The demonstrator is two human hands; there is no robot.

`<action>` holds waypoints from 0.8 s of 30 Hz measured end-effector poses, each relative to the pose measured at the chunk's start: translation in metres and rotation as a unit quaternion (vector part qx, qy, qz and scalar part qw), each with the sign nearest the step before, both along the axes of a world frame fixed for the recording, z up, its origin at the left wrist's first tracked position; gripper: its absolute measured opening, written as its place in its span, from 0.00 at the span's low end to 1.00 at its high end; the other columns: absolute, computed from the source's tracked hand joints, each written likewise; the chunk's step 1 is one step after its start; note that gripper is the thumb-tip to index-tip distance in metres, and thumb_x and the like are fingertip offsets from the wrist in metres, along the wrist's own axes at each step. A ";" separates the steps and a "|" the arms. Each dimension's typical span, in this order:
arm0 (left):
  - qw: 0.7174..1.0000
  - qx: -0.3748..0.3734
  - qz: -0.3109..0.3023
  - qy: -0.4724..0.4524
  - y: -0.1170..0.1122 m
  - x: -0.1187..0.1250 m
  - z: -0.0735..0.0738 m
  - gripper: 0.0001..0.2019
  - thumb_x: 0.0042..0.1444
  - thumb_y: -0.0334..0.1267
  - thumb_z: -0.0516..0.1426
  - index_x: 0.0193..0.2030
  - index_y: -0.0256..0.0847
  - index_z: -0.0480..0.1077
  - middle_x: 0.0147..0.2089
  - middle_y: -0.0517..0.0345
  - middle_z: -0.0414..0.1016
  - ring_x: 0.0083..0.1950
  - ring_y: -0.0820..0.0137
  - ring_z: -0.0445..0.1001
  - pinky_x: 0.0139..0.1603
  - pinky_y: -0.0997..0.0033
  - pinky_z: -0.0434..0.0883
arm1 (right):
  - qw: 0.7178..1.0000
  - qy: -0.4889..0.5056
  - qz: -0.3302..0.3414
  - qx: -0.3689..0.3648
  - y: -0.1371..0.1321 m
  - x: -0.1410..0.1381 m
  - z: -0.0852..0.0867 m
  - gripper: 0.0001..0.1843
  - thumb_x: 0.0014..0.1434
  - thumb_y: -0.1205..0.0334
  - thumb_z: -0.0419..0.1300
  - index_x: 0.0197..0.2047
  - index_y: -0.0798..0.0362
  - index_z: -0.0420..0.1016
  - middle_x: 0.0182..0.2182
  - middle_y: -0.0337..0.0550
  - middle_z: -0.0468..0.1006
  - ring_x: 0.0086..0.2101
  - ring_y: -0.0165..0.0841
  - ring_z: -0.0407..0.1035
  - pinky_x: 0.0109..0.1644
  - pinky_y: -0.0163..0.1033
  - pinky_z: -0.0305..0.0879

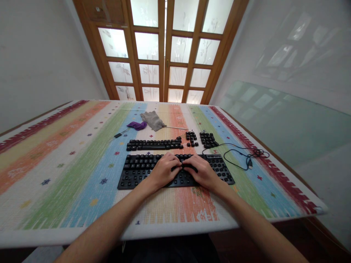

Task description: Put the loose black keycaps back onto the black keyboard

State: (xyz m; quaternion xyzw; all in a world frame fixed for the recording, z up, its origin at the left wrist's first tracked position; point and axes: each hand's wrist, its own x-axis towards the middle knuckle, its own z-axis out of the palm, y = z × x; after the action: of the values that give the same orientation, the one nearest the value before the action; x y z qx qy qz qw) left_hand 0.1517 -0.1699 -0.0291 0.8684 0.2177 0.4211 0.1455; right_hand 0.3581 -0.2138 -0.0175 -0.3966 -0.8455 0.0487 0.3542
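Observation:
A black keyboard (134,179) lies near the table's front edge. Keycaps cover its upper left rows, while bare switch stems show across the lower rows and the right side. Both my hands are over its middle, fingertips nearly meeting at the upper rows. My left hand (166,168) is closed, thumb and fingers drawn together on the keys. Curled the same way, my right hand (201,168) has its fingertips pressed down just beside it. Whatever lies between the fingertips is too small and hidden to make out. Behind the keyboard are rows of loose keycaps (153,144).
More loose keycaps form a cluster (191,137) and a block (208,140) farther right. A coiled USB cable (257,152) lies at the right. Toward the back are a grey knitted piece (153,120) with a needle, purple yarn (137,126) and a small black tag (117,135).

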 end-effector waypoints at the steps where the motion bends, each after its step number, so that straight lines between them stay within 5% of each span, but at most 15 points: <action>1: 1.000 -0.001 0.000 0.001 0.000 0.000 0.000 0.03 0.60 0.29 0.60 0.37 0.38 0.75 0.38 0.53 0.77 0.42 0.64 0.72 0.45 0.62 0.72 | 1.000 0.002 -0.002 0.003 0.000 0.000 0.000 0.06 0.67 0.67 0.57 0.45 0.52 0.75 0.37 0.45 0.79 0.39 0.37 0.72 0.45 0.44 0.71; 24: 0.992 0.051 0.010 0.112 -0.003 0.001 0.008 0.07 0.63 0.28 0.55 0.39 0.38 0.74 0.40 0.51 0.75 0.43 0.63 0.70 0.48 0.59 0.73 | 0.987 -0.109 -0.012 0.113 -0.002 -0.001 -0.004 0.14 0.70 0.69 0.49 0.45 0.58 0.77 0.30 0.47 0.76 0.36 0.37 0.70 0.39 0.40 0.73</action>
State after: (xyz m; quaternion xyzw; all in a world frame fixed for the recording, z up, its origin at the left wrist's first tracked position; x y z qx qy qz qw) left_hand 0.1524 -0.1728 -0.0210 0.9143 0.2189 0.3332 0.0713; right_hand 0.3570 -0.2154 -0.0215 -0.3673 -0.8742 -0.0952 0.3030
